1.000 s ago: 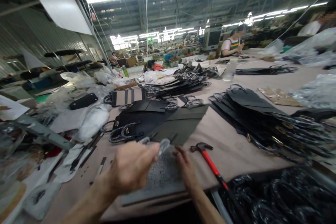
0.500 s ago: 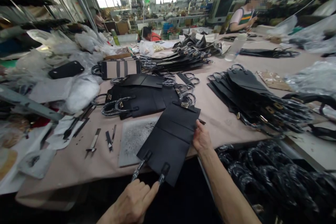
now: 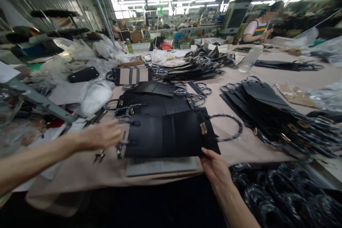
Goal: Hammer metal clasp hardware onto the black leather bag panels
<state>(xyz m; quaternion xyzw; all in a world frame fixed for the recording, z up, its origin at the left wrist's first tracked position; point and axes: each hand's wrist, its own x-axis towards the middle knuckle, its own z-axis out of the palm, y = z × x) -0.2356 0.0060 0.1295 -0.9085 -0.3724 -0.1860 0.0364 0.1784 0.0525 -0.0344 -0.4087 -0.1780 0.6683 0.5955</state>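
A flat black bag panel [image 3: 165, 135] is stretched level between my two hands, raised slightly over a grey board [image 3: 160, 167]. At its right end a gold clasp [image 3: 203, 128] shows, and a plastic-wrapped handle [image 3: 237, 124] loops outward. My left hand [image 3: 103, 135], a bit blurred, is closed round the handle at the panel's left end and covers most of it. At the lower right corner my right hand [image 3: 215, 165] pinches the edge, thumb on top. Behind the panel lie more black bag panels [image 3: 160, 101] with wrapped handles.
To the right sits a fanned stack of black bag panels [image 3: 264, 103]. Wrapped handles [image 3: 288, 196] fill the space at lower right. Nippers [image 3: 99, 156] lie left of the board. Clear plastic bags [image 3: 93, 94] crowd the left, and a co-worker [image 3: 258, 30] is at the far right.
The bag panel has turned from slanting toward me to lying crosswise and has risen. My left hand has swung up and left with its handle; my right hand has shifted slightly down and right.
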